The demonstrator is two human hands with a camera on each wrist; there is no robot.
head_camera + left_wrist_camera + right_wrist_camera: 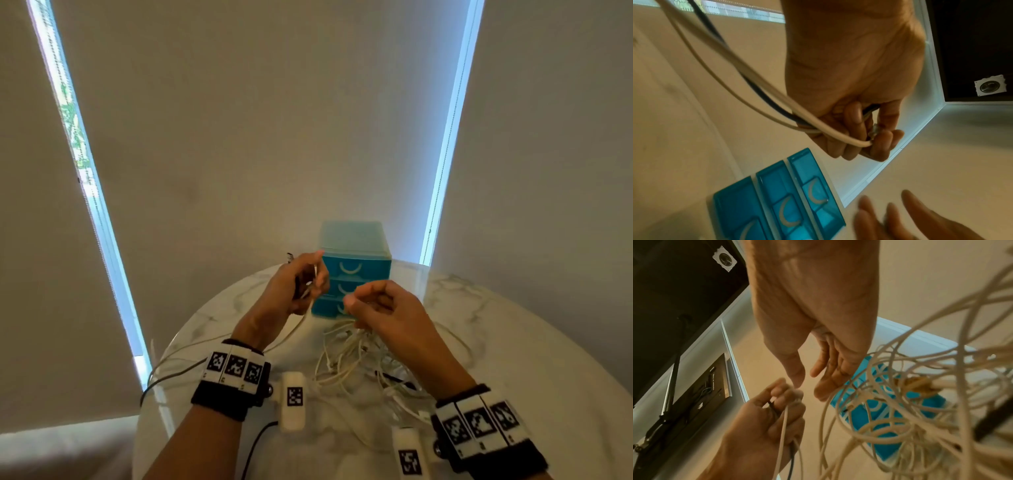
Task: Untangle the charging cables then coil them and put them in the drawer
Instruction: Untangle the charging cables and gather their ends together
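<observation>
Marble table point(513, 342), tangled cables point(356, 356)

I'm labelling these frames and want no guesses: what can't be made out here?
- How many cables are in the tangle: head view, strands overlap; right wrist view, blurred.
- Connector types in the left hand: fingers cover them.
- What the drawers hold: all are closed.
- Whether the right hand holds a strand: the views disagree.

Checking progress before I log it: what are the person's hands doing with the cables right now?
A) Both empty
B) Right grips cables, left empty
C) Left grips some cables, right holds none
C: the left hand curls round thin white and dark charging cables, while the right hand shows straight, empty fingers.
</observation>
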